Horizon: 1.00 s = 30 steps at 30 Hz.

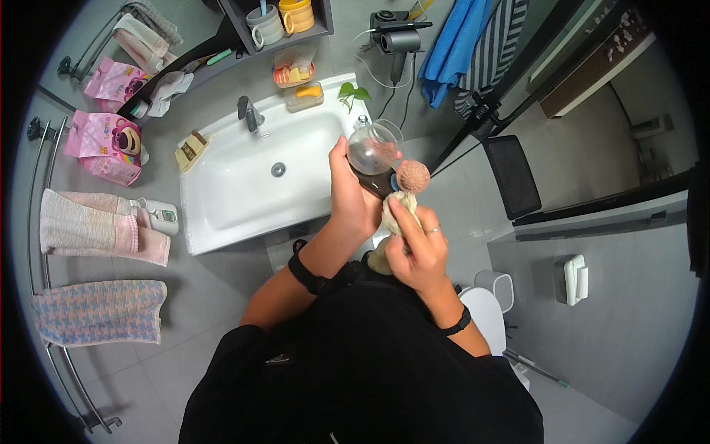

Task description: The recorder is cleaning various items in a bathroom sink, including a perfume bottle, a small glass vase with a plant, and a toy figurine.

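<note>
Near the right end of the white washbasin (277,133), my left hand (352,194) holds a dark item (377,182) with a clear round plastic or glass part (373,149) on it. A textured pinkish-brown ball (413,176) sits at its right side, beside a bit of blue. My right hand (419,250), with a ring on one finger, grips a cream cloth (399,213) just below the ball. The cloth hangs down under the fingers. What the dark item is, I cannot tell.
A grey faucet (252,115), a folded beige cloth (192,151), a soap dish (305,99) and a green-leaved plant (353,94) stand on the basin's rim. A hair dryer (399,47) hangs beyond. Towels (100,311) hang at left; a toilet (485,316) is at lower right.
</note>
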Motion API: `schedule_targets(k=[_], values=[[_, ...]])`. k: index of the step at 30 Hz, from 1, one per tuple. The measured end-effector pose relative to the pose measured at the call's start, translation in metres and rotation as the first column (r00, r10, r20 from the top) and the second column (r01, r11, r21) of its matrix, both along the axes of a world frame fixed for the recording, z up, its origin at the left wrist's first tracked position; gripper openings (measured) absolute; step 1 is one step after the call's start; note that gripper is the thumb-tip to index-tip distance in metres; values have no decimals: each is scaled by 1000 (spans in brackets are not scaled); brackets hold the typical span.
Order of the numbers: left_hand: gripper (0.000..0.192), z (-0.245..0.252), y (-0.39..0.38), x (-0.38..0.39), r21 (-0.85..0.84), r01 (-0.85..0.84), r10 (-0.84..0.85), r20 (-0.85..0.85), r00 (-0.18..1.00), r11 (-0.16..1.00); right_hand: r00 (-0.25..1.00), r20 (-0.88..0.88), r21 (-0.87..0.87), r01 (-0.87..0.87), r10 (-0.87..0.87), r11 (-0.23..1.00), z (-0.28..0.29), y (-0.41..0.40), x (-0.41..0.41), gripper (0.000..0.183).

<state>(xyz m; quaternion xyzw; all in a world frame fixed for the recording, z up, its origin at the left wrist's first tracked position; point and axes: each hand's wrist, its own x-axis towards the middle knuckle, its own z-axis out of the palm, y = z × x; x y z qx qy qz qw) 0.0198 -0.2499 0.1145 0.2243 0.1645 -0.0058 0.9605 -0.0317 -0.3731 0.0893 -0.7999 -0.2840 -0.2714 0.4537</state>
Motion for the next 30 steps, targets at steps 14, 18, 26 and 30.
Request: schedule_targets(k=[14,18,26,30], values=[[48,-9,4,-9,236,-181,147,151,977,955,997,-46,-235,54,-66,971,9,26,4,40],[43,-18,11,-9,427,-203,125,204,971,881,995,-104,-307,-35,3,951,6,27,6,31],[39,-14,27,-6,380,-179,132,147,980,907,990,-139,-420,-83,26,904,15,37,11,30],[44,-6,38,-1,278,-168,147,95,985,946,987,-148,-481,-131,67,867,24,35,6,29]])
